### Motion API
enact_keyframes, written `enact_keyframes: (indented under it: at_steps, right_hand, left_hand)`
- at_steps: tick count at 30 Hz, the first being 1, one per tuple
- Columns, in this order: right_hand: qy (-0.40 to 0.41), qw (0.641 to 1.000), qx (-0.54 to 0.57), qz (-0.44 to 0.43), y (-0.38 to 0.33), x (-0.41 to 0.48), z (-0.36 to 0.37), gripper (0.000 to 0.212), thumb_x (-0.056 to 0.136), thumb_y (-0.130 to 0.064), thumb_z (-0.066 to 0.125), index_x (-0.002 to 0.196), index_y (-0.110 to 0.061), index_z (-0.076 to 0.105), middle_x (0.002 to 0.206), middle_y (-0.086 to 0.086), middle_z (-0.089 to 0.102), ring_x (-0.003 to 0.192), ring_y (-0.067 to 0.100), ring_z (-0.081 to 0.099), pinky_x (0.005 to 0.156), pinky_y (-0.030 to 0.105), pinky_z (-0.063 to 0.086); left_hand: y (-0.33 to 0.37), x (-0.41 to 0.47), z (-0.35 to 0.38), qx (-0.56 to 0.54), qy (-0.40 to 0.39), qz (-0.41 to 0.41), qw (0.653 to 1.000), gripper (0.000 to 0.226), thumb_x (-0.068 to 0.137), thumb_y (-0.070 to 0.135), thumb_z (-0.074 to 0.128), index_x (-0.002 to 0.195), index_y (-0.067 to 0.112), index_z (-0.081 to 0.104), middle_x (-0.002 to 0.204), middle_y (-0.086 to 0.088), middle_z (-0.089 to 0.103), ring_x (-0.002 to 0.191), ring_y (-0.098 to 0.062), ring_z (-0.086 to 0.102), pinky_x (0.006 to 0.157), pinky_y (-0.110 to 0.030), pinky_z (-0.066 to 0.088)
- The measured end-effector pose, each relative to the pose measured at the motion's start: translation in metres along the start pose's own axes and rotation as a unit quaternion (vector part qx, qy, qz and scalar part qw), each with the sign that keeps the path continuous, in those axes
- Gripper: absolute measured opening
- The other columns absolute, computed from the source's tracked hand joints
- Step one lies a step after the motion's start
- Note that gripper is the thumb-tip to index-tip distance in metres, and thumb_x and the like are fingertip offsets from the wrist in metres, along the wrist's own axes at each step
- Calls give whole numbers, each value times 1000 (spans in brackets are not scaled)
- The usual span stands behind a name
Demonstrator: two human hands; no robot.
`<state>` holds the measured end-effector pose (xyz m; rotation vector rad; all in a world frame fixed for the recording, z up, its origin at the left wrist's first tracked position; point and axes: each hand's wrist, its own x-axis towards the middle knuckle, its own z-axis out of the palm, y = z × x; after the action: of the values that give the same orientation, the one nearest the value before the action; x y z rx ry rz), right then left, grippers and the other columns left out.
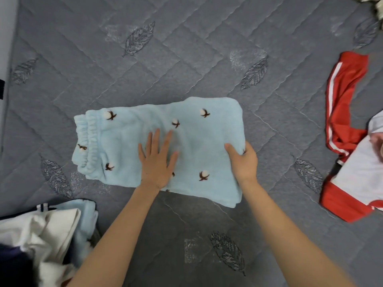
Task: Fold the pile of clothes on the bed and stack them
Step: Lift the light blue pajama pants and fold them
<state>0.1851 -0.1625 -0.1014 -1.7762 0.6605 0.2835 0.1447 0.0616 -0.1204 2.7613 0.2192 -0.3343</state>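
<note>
Light blue fleece pants with small cotton-flower prints lie folded on the grey quilted bed, elastic waistband to the left. My left hand presses flat on the middle of the pants, fingers spread and straight. My right hand grips the folded right edge of the pants, thumb on top and fingers curled under the fabric.
A rumpled pile of white, dark and light blue clothes sits at the lower left. A red and white garment lies at the right edge. More crumpled fabric shows in the top right corner. A wall or bed edge runs along the left.
</note>
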Motion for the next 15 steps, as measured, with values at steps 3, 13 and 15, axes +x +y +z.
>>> enact_keyframes:
  at_steps: [3, 13, 15]
  right_hand:
    - [8, 1000, 22, -7, 2, -6, -19, 13, 88, -22, 67, 85, -33, 60, 86, -13, 65, 82, 9, 64, 82, 32, 54]
    - [83, 997, 5, -4, 26, 10, -153, 7, 90, -20, 65, 97, -18, 65, 89, -6, 68, 85, 14, 66, 83, 37, 54]
    - [84, 996, -15, -12, 28, 11, -169, 9, 90, -20, 64, 97, -15, 66, 87, -7, 67, 77, 6, 62, 73, 26, 52]
  left_hand:
    - [34, -8, 8, 12, -16, 51, 999, 63, 92, 59, 13, 150, 38, 2, 161, 1, -4, 147, -20, -8, 116, -48, -11]
    - [139, -42, 77, 80, -138, 65, 985, 75, 73, 74, -22, 141, 44, -28, 152, 12, -31, 143, -23, -25, 110, -58, -18]
    - [151, -46, 82, 75, -142, 64, 985, 72, 77, 72, -14, 141, 43, -27, 151, 12, -32, 142, -21, -26, 110, -58, -19]
